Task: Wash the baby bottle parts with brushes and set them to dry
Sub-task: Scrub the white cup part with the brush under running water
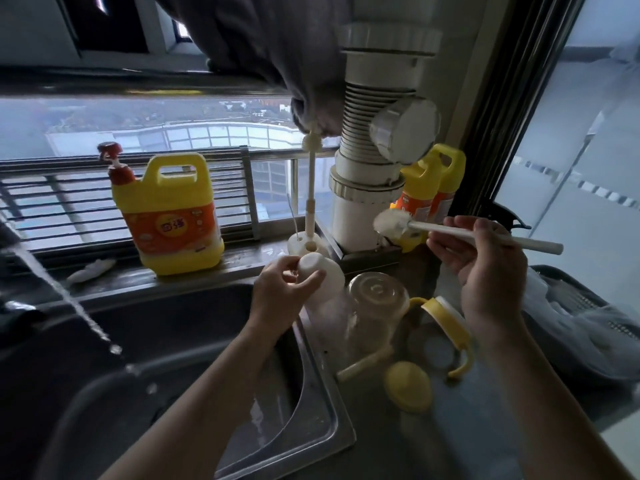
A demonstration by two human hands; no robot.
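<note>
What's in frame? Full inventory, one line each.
Sink: 1, steel, lower left, water streaming in.
Detergent jug: 1, yellow, red pump, on sill.
Detergent bottles: 2, yellow, behind pipe.
Drain pipe: 1, white, centre.
Brush stand: 1, white, on sill.
Clear bottle: 1, inverted, on counter.
Handled collar: 1, yellow, counter.
Cap: 1, yellow, counter.
White cap: 1, left hand.
Bottle brush: 1, white, right hand.
Left hand: grip on white cap.
Right hand: grip on bottle brush.
</note>
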